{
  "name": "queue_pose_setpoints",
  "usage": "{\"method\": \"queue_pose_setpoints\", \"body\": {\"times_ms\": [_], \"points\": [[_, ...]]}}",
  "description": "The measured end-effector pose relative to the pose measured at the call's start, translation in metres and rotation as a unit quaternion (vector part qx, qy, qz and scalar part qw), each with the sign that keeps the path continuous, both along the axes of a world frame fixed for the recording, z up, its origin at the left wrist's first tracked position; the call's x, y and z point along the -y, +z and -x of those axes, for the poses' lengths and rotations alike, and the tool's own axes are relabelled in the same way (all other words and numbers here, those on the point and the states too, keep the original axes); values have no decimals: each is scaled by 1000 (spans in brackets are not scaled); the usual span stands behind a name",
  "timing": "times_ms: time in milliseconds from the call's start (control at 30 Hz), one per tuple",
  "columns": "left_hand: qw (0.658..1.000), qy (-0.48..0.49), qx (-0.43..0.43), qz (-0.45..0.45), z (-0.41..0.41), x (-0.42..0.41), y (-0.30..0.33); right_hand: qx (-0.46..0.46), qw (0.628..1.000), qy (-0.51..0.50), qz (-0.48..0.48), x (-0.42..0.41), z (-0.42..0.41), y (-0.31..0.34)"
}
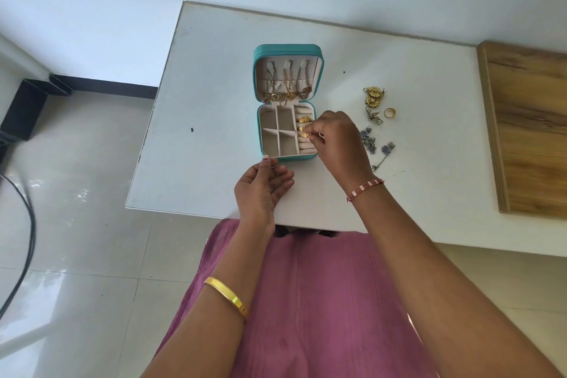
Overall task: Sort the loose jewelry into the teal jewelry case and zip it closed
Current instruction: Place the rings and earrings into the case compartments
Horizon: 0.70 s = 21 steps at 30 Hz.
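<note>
A white surface point(214, 77) carries an open teal case point(287, 50) near its middle. To the case's right lie gold flower earrings point(373, 96), a gold ring point(389, 112) and silver earrings point(376, 144). A wooden board point(527, 132) rests at the right edge.

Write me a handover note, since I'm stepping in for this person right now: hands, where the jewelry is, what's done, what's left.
Right hand pinches a gold ring over the ring rolls of the open teal jewelry case. Left hand is open, holding nothing, at the case's near edge.
Done: necklaces hang in the lid; two gold rings sit in the rolls.
Left: seat this ring, then the gold flower earrings, the plain gold band and the silver pieces lying on the table right of the case; zip closed.
</note>
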<state>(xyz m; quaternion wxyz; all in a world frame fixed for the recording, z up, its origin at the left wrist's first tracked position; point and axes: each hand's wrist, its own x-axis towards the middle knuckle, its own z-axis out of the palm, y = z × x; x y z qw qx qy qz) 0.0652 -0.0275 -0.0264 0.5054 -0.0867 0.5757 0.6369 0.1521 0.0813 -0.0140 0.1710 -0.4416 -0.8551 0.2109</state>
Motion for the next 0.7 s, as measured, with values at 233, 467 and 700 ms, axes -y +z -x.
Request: {"method": "queue_pose_setpoints", "body": {"times_ms": [233, 467, 700], "points": [[1000, -2, -1, -3, -1, 1, 0, 44, 996, 31, -70, 4, 3, -8], [1000, -5, -4, -5, -1, 1, -1, 44, 992, 12, -117, 13, -7, -5], [1000, -6, -6, 0, 0, 1, -2, 76, 991, -9, -112, 18, -11, -7]]}}
